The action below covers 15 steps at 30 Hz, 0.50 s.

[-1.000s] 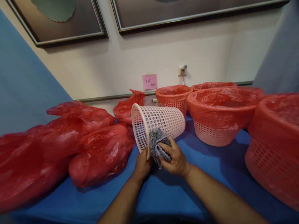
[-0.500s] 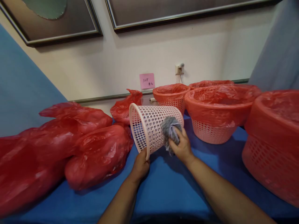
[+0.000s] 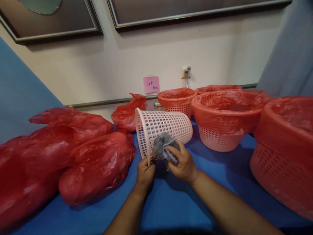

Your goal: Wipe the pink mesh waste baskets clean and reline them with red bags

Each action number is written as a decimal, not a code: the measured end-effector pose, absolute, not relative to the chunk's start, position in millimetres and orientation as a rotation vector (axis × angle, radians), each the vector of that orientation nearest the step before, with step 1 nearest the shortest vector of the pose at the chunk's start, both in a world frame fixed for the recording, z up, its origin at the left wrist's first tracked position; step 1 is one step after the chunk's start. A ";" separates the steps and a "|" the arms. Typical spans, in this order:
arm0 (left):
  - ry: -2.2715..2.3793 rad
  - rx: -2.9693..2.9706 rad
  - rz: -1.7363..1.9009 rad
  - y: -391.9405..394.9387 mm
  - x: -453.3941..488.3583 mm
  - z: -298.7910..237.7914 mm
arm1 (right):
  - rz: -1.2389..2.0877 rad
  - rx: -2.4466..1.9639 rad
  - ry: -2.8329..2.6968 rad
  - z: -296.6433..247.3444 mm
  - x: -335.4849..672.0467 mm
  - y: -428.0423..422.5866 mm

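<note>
A pale pink perforated plastic wastebasket is held on its side, its mouth facing left and its base to the right. My left hand grips the rim at its lower edge, fingers closed around it. Bunched in my right hand is a grey cloth, pressed against the basket's side close to the rim. Part of the lower side is hidden behind the cloth and the hand.
Full red plastic bags lie to the left on the blue-covered table. On the right stand several baskets lined with red bags. Behind are a wall with a pink note and a socket.
My right hand has slid the cloth left and down along the basket's side, from near the base toward the rim. My left hand keeps its hold on the rim.
</note>
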<state>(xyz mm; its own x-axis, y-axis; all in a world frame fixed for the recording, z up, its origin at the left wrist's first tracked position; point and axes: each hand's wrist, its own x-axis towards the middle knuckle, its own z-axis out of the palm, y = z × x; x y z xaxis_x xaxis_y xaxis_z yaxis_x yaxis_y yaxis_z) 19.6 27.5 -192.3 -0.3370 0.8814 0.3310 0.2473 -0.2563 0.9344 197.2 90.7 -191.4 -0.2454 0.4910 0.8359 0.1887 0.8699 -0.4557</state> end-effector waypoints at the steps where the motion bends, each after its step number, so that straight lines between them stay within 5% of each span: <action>1: 1.481 1.353 1.655 28.5 16.9 -195.7 | 0.308 -0.646 -1.719 -194.1 199.1 100.0; 8: 1.542 1.377 1.711 28.8 -4.7 -208.5 | 0.625 -1.241 -1.188 -219.9 208.8 165.7; 15: 1.537 1.703 1.451 26.4 8.2 -195.8 | 0.357 -0.674 -1.707 -203.5 190.4 98.8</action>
